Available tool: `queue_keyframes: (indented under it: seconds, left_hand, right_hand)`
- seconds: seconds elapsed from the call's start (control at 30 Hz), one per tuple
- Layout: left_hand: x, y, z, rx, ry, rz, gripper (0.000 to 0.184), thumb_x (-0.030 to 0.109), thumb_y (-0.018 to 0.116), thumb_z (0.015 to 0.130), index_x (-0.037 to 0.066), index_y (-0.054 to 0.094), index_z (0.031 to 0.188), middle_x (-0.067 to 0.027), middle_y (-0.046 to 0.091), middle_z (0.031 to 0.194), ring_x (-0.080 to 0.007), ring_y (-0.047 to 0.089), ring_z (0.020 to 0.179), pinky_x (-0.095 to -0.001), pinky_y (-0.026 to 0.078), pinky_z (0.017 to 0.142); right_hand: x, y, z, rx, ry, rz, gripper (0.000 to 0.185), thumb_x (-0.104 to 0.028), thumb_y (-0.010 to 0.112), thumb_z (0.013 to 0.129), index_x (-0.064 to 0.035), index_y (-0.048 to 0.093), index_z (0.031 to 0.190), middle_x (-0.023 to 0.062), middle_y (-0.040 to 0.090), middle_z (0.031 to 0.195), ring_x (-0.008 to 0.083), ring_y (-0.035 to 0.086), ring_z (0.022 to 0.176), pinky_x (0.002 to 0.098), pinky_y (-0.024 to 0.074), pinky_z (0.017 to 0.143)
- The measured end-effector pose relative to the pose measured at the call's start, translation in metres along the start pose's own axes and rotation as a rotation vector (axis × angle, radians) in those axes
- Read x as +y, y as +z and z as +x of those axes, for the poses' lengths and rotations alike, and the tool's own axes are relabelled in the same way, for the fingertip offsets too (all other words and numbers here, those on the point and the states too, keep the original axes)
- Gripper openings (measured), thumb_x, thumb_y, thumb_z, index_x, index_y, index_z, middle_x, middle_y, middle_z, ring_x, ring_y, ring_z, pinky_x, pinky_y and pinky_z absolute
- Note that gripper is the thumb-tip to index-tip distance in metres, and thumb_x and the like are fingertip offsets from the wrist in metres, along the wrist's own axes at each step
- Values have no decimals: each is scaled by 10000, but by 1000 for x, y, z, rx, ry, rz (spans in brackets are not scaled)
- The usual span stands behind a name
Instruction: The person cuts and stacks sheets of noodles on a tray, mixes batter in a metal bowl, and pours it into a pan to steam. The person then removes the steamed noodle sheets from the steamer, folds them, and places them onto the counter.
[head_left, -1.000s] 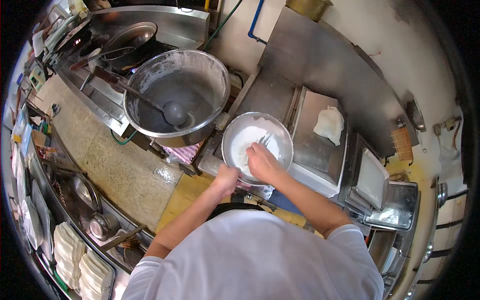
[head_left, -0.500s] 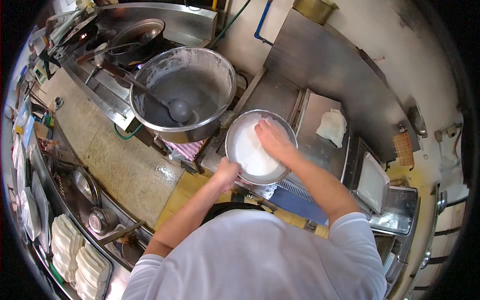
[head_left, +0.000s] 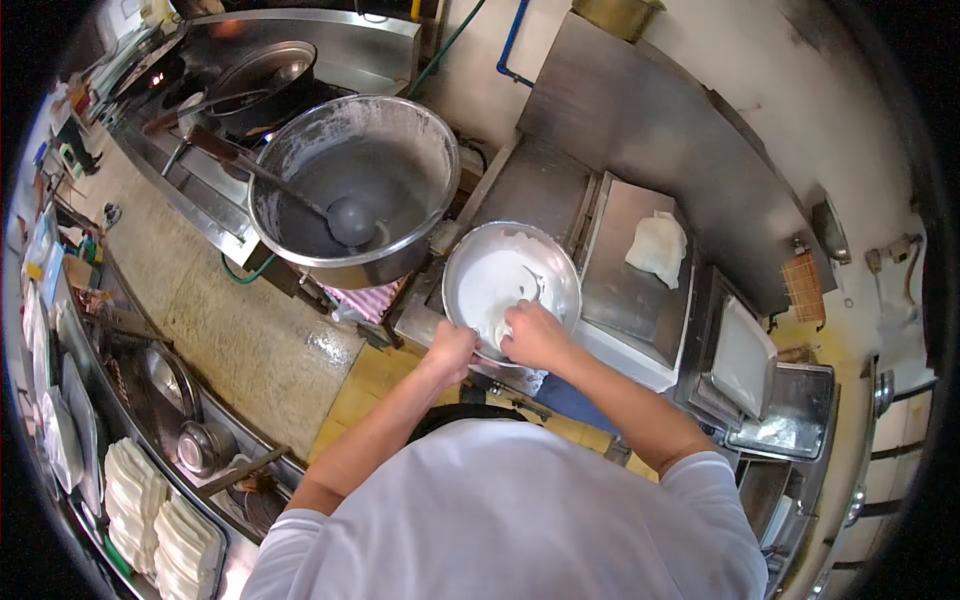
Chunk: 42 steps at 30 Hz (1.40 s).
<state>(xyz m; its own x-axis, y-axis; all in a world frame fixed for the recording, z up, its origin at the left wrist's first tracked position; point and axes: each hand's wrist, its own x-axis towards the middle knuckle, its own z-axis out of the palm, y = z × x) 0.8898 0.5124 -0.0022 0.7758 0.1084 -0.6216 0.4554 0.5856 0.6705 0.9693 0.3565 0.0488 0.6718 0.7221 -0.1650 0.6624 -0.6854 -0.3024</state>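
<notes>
Bowl (head_left: 567, 300), metal and wide-mouthed: in front of me, between the large pot (head_left: 375, 270) and the flat steel surface (head_left: 630, 315). Cannot tell whether its base rests on anything. My left hand (head_left: 456, 347) is closed on the near-left rim. My right hand (head_left: 533, 336) is at the near side inside, fingers curled together by the white mixture (head_left: 485, 285); cannot tell whether they pinch any. Judgement: bowl stiff, not fragile, moderately heavy with its contents, rim slippery if wet; best gripped there. Mixture probably soft and smeary, offering no firm hold.
</notes>
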Motion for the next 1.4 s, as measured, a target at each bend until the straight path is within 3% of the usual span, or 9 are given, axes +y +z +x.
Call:
queue_keyframes:
  seconds: [0.43,0.53,0.63,0.8,0.93,1.07,1.2,1.3,1.4]
  left_hand:
    - [11,2,-7,10,22,-37,432,-101,444,863,-155,418,1291,-242,565,1095,-384,648,850,-553,656,634]
    - [0,-5,-10,16,29,-13,406,-102,451,861,-154,431,1263,-222,566,1053,-350,649,830,-541,658,621]
    - [-4,-10,-15,-8,32,4,374,-96,458,862,-142,446,1233,-211,565,1017,-335,649,797,-526,657,606]
    - [-10,-24,-7,-79,-10,-12,335,-74,466,867,-124,462,1198,-205,563,986,-341,647,752,-512,652,594]
    - [-7,-30,-10,-56,-22,56,319,-58,459,871,-128,476,1182,-202,573,960,-340,649,757,-508,653,604]
    - [4,-39,-14,-82,-10,99,361,-61,453,870,-141,470,1221,-218,589,982,-347,653,770,-509,654,616]
    - [7,-46,-18,-95,-10,144,408,-72,450,864,-153,453,1264,-239,593,1028,-358,660,805,-516,655,634]
    - [8,-51,-20,-79,28,163,361,-94,461,837,-221,494,1174,-276,613,1030,-407,688,809,-510,662,611]
    - [5,-54,-26,-117,6,140,379,-94,457,838,-213,479,1197,-286,610,1065,-411,687,809,-508,663,612]
  right_hand:
    - [23,15,20,381,111,-202,169,-42,534,869,47,620,984,213,590,1048,365,598,1049,468,536,880]
    - [-4,22,6,215,76,-133,263,-27,533,863,70,630,1087,226,603,1126,383,589,1095,464,513,940]
    - [7,41,7,347,-205,-71,344,-36,532,881,81,620,1192,250,585,1254,396,561,1167,458,485,1008]
    - [-8,50,11,60,-228,-47,446,-11,486,891,86,576,1317,286,495,1456,429,436,1391,486,351,1175]
    - [10,52,27,224,-145,-85,492,-21,526,864,48,559,1350,262,514,1448,407,496,1339,466,358,1165]
    - [-16,43,14,123,-362,-161,500,-44,532,880,50,536,1372,253,510,1452,411,504,1316,465,382,1140]
    - [5,38,22,207,-80,-177,500,-23,492,895,43,521,1390,234,515,1453,392,525,1305,459,387,1144]
    - [-16,50,-4,-27,-88,-158,490,-24,480,912,37,511,1397,228,522,1444,376,542,1290,458,409,1120]
    - [-18,48,-2,41,-86,-71,461,-57,487,934,33,533,1383,233,558,1405,381,572,1244,465,426,1091]
